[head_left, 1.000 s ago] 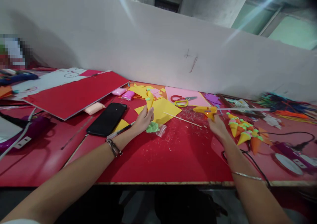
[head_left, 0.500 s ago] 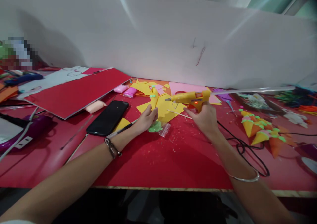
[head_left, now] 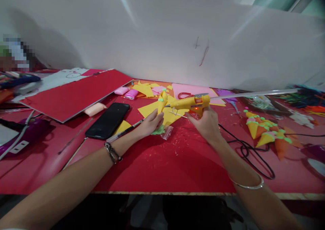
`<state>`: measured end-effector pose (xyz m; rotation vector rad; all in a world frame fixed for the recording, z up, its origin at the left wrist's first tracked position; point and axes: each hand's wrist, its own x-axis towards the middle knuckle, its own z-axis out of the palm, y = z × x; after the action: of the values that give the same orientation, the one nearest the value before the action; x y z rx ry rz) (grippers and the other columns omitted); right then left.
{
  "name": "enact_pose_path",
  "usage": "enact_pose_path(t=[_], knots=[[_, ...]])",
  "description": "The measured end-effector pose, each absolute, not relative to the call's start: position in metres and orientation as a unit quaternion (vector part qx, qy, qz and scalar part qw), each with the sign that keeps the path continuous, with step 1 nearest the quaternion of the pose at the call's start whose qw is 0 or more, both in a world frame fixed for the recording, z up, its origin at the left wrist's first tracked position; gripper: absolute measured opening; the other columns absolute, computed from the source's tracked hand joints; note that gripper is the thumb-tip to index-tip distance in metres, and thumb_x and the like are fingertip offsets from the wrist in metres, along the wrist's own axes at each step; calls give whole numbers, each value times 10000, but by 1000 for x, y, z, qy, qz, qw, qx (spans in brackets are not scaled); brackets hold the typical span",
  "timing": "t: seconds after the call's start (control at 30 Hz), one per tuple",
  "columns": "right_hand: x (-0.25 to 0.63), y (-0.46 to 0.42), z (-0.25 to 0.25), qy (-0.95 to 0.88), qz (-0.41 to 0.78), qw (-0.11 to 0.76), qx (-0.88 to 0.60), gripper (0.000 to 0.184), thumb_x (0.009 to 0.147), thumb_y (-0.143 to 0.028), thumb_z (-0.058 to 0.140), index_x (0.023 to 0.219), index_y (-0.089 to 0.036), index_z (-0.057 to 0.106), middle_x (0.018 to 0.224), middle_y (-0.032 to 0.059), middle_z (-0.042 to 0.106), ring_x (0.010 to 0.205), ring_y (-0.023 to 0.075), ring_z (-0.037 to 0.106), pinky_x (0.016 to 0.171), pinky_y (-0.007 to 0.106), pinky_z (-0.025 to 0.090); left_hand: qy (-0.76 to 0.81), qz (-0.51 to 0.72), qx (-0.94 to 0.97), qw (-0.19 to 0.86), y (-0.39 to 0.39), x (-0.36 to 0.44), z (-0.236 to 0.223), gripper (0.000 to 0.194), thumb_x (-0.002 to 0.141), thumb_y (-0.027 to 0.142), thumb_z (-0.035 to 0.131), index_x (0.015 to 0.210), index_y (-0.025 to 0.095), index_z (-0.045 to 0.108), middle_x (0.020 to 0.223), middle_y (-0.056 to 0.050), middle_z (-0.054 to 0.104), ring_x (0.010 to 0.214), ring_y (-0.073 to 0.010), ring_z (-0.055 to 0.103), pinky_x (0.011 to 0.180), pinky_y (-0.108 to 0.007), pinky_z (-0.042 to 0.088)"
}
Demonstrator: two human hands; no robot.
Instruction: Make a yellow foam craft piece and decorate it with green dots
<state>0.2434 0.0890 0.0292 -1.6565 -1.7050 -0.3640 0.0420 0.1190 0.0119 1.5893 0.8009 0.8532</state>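
My left hand (head_left: 151,122) is closed round the lower end of a small yellow paper cone (head_left: 161,100) with light green bits on it, held upright. My right hand (head_left: 207,123) grips a yellow hot glue gun (head_left: 189,103), its small light glowing orange. The gun's nozzle points left and is at the cone's side; whether they touch I cannot tell. A long clear glue stick (head_left: 254,93) juts from the gun's back. Under the two hands lie yellow paper sheets (head_left: 147,108), a light green lump (head_left: 158,130) and a small clear plastic bag (head_left: 167,132).
A black phone (head_left: 108,121) and a red board (head_left: 78,94) lie to the left. Finished-looking orange and yellow cones (head_left: 269,130) sit at the right, near a looped black cord (head_left: 250,152). Red-handled scissors (head_left: 184,95) lie behind the gun. A white wall (head_left: 157,33) stands behind.
The glue gun has moved left toward the cone, and the cone slightly right, so the nozzle now meets the cone's outline. Both hands keep their hold. The view has shifted a little.
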Motion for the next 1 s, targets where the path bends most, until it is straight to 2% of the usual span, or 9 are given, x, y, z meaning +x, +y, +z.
enact_pose_path(t=[0.27, 0.6, 1.0], knots=[[243, 89, 29, -663, -144, 336, -653, 399, 703, -445, 540, 918, -108, 557, 797, 129, 625, 689, 244, 591, 600, 352, 438, 346, 353, 688, 532, 120, 40, 11, 315, 880, 310, 319, 596, 177, 301, 454, 77, 302, 378, -29, 254, 386, -191, 210], [241, 85, 30, -673, -141, 325, -649, 406, 707, -428, 518, 963, -115, 556, 843, 134, 629, 712, 242, 587, 605, 349, 436, 347, 365, 681, 531, 119, 42, 10, 302, 859, 366, 359, 625, 184, 304, 469, 76, 305, 387, -37, 247, 383, -191, 198], [241, 85, 29, -670, -175, 301, -655, 375, 715, -366, 502, 974, -103, 569, 773, 127, 628, 680, 238, 582, 559, 323, 421, 360, 351, 686, 526, 121, 42, 7, 285, 863, 337, 345, 628, 184, 296, 472, 77, 298, 389, -37, 244, 384, -189, 193]])
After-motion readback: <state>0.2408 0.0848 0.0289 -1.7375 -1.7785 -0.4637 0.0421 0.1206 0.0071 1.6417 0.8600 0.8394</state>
